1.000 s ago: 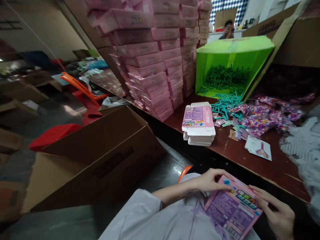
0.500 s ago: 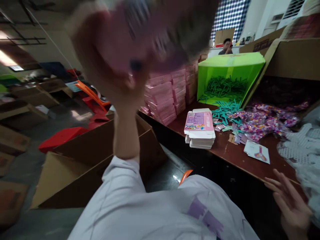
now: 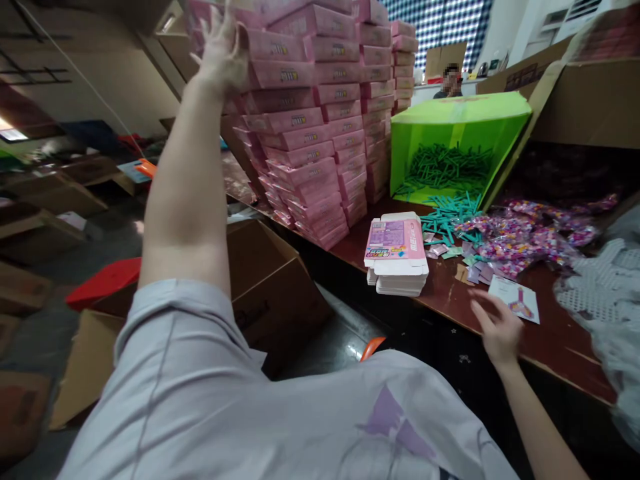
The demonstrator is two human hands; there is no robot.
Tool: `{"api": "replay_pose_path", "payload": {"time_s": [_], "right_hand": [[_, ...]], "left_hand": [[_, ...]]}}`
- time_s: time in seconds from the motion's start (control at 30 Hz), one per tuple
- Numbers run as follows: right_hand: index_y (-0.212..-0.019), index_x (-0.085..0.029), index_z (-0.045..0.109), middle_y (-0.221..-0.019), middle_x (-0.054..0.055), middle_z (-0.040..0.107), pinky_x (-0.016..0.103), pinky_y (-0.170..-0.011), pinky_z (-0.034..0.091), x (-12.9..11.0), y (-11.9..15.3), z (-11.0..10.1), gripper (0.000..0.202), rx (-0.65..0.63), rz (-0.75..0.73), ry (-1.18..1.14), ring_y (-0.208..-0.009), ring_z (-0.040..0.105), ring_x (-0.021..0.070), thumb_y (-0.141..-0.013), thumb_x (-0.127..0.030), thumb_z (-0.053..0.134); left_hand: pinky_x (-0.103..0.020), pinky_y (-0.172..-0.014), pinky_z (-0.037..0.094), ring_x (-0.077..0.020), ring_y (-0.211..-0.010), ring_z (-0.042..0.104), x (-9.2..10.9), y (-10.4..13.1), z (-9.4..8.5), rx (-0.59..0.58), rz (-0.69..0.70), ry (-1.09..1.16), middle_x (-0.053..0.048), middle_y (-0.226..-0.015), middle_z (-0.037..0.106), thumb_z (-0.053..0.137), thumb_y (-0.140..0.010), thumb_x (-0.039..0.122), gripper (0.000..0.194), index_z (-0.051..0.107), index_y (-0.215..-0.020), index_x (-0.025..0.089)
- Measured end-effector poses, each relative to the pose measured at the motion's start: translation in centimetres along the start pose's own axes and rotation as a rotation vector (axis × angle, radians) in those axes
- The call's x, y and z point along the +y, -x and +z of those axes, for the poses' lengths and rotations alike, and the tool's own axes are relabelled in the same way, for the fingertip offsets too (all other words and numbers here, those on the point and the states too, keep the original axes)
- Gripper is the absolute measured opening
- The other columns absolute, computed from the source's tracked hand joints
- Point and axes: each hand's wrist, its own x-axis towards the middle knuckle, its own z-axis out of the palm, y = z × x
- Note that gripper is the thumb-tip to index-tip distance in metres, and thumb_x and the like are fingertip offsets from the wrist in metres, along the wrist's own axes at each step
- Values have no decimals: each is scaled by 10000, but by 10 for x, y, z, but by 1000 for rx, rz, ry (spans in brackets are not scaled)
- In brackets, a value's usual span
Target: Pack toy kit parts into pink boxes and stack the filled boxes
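Left hand moved up to flat pink cardboard boxes, fingers splayed.

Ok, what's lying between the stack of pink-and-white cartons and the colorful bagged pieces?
In the head view, small packets and teal sticks lie between the carton stack and the bagged pieces.

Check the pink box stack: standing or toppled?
Standing: the pink boxes lie layered in tall columns, some edges staggered; some tops are out of frame.
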Motion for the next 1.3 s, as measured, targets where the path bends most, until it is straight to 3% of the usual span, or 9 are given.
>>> {"api": "replay_pose_path", "payload": {"time_s": [0.13,0.23,0.33,0.43,0.53,0.67,0.83,0.97,1.3], "right_hand": [[-1025,-100,694,-1052,174,698,431,-884,494,-4,-88,97,508,6,14,243,-924,638,273,-638,-424,757],[-849,-81,720,-873,171,724,415,-831,503,2,-123,134,353,-217,175,279,-833,664,291,-539,-236,785],[-741,-106,708,-787,141,727,379,-800,512,10,-129,135,190,-199,215,246,-803,679,284,-553,-134,707],[-753,-108,686,-824,157,732,375,-770,526,10,-123,119,198,-128,249,210,-807,684,293,-557,-96,655],[-958,-104,653,-878,145,738,363,-689,553,-1,-113,102,346,-77,271,111,-742,693,261,-616,-129,611],[-1076,-135,626,-981,115,735,377,-742,569,-24,-84,77,403,2,122,-113,-842,696,257,-707,-296,660],[-1057,-154,648,-1007,106,731,395,-833,561,-33,-44,36,453,-15,85,-207,-901,694,255,-752,-482,713],[-1032,-154,658,-933,98,742,401,-789,583,-24,-18,-9,487,-25,225,-253,-811,713,250,-706,-499,768],[-1039,-151,675,-923,98,748,355,-734,584,-20,34,-58,501,21,277,-1,-799,703,236,-707,-517,760]], "left_hand": [[-530,-1112,-128,-284,-1478,-87,50,71,34,187,58,-274,-189,-1608,76,403,-997,331,558,323,-1380,-67],[-523,-1186,-64,-224,-1475,212,85,185,77,-312,482,-155,-88,-1536,369,505,-948,409,615,352,-1439,73],[-598,-1188,97,-316,-1440,294,89,293,128,-680,307,-40,-151,-1551,334,549,-912,452,580,469,-1391,135],[-709,-1122,98,-413,-1480,111,76,351,167,-888,58,-20,-210,-1598,148,492,-926,468,627,402,-1437,117],[-679,-1145,46,-406,-1489,20,76,365,184,-752,-81,119,-234,-1600,89,542,-876,533,787,311,-1477,81],[-519,-1149,307,-322,-1402,379,122,368,181,-591,-331,818,-166,-1416,517,364,-936,597,652,472,-1377,129],[-459,-992,493,-297,-1110,635,185,377,154,-825,-439,1424,-104,-1093,705,552,-846,586,573,620,-1167,116],[-437,-963,512,-282,-1018,668,200,395,138,-1106,-378,1433,-101,-1044,721,766,-670,473,547,646,-1069,119],[-340,-794,545,-219,-811,672,222,490,152,-918,-452,1297,-89,-878,715,818,-559,489,545,631,-929,135]]}}
